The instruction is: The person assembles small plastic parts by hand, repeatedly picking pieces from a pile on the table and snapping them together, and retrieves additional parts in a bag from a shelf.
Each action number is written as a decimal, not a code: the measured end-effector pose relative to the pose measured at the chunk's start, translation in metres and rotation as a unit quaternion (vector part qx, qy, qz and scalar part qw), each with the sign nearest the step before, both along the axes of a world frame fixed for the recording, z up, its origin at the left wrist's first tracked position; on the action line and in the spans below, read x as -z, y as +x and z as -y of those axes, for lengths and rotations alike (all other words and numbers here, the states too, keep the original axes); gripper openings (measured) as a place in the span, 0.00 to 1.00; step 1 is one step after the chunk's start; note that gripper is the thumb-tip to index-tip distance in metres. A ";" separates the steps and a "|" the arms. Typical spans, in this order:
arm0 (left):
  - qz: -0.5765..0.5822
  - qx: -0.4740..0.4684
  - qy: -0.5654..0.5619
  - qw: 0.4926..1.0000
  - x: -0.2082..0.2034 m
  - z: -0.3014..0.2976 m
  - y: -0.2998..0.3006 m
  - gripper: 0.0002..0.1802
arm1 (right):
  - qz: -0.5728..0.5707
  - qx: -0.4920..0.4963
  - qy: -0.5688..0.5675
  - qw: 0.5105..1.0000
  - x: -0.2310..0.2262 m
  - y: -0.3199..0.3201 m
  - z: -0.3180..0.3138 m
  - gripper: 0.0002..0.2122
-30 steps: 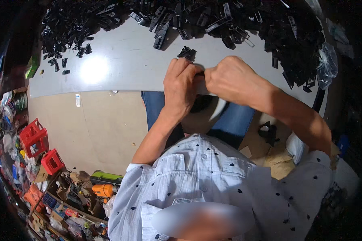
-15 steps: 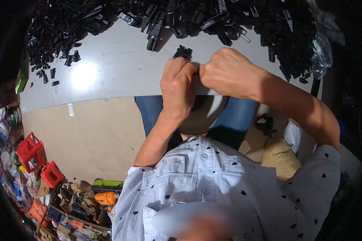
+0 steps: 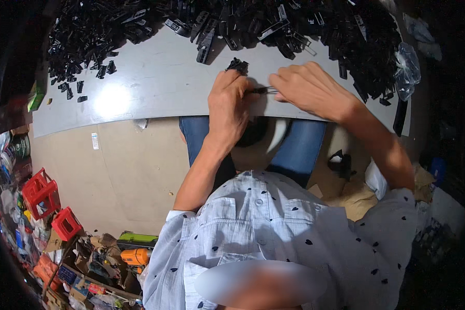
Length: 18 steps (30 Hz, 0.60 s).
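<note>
Over the near edge of the white table (image 3: pixel 155 95), my left hand (image 3: pixel 226 106) is closed around a small black plastic part (image 3: pixel 237 65), which sticks out beyond its fingers. Between my two hands runs a thin dark piece (image 3: pixel 262 90) with a slim, wire-like end. Its left end meets my left fingertips, and my right hand (image 3: pixel 311 90) pinches its right end with bent fingers. How this thin piece joins the black part is hidden by my left fingers.
Heaps of black plastic parts (image 3: pixel 82 49) spread along the table's far side. A clear plastic bag (image 3: pixel 408 72) hangs at the right edge. Red plastic stools (image 3: pixel 66 223) and cluttered boxes stand on the floor at left. A yellowish sack (image 3: pixel 361 200) lies at right.
My right hand has moved slightly right, away from my left, and its fingers have loosened from a tight fist. The thin piece between the hands now shows. My left hand stays nearly in place.
</note>
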<state>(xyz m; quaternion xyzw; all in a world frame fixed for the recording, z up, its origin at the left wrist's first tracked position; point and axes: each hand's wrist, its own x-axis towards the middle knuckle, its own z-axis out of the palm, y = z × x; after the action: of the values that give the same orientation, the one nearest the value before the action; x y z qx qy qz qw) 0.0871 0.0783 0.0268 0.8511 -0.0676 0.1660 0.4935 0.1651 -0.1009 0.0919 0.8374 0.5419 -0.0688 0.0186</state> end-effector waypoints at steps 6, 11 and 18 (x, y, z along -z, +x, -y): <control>-0.251 0.174 -0.343 0.888 -0.004 -0.010 -0.027 0.17 | -0.014 0.028 0.084 0.996 -0.010 -0.050 0.036 0.10; -0.403 0.258 -0.440 0.760 0.001 0.002 -0.046 0.13 | -0.052 0.010 0.148 0.988 0.007 -0.083 0.033 0.10; -0.170 0.135 0.064 0.974 -0.005 0.015 -0.063 0.15 | -0.064 0.030 0.056 0.996 0.043 -0.104 0.031 0.07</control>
<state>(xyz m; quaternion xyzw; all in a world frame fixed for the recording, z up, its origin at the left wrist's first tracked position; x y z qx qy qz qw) 0.0238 0.0636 0.0321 0.8796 -0.1074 -0.0538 0.4602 0.0606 -0.1316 0.0488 0.8471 0.5194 -0.0921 -0.0650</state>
